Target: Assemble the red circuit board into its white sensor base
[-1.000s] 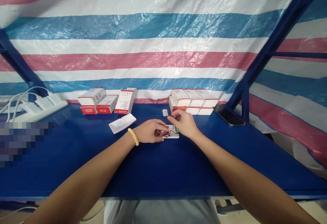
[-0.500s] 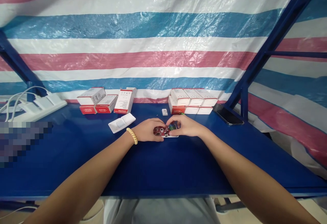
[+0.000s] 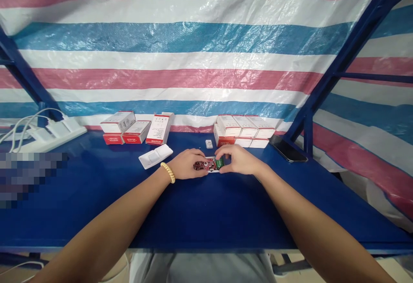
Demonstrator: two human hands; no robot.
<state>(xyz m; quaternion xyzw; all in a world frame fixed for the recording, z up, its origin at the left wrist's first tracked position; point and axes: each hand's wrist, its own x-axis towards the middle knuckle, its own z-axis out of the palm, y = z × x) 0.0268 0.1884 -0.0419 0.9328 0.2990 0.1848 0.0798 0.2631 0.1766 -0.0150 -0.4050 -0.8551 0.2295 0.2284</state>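
Near the middle of the table lies a red circuit board (image 3: 209, 164) in a shallow white housing, its left end hidden by my fingers. My left hand (image 3: 185, 164) is closed on that end, thumb at the near edge and fingers at the far edge. At the right end of the board sits a green block with pale lettering (image 3: 220, 163), perhaps a battery. My right hand (image 3: 240, 160) pinches it between thumb and forefinger. A white plastic cover (image 3: 155, 156) rests left of my left hand, with its hollow side up.
Beyond my hands is a small white part (image 3: 209, 144). Red-and-white boxes stand at the back left (image 3: 118, 122) and back right (image 3: 247, 126). A black phone (image 3: 288, 149) lies by the right frame post. A white power strip (image 3: 54, 139) with plugs and cables is at far left.
The green block, dark and raised between my right fingers before, now lies flat at the board's right end. My right hand has shifted slightly right. My left hand keeps its grip.
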